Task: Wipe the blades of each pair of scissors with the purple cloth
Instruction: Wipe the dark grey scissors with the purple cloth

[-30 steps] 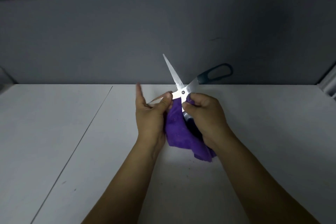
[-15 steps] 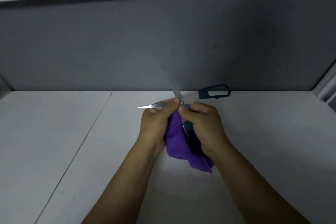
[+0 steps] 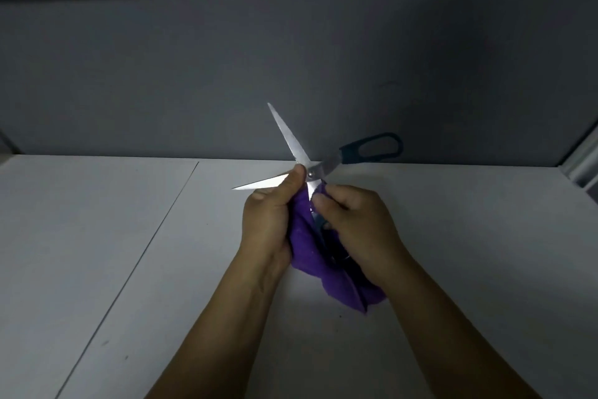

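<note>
One pair of scissors (image 3: 318, 169) with steel blades and dark teal handles is held open above the white table (image 3: 97, 236). One blade points up and left, the other points left. My left hand (image 3: 268, 220) grips the left-pointing blade close to the pivot, thumb on top. My right hand (image 3: 356, 227) holds the lower handle, mostly hidden, together with the purple cloth (image 3: 304, 249). The cloth is bunched between both palms and hangs down below my right wrist. The other handle sticks out to the upper right, free.
A dark grey wall (image 3: 291, 58) rises right behind the table. A thin seam (image 3: 155, 230) runs diagonally across the tabletop on the left. A pale frame edge (image 3: 582, 165) stands at the far right.
The free blade has swung up and now points up-left, sharp instead of blurred. The teal handle has lifted slightly. Both hands keep their hold in about the same place.
</note>
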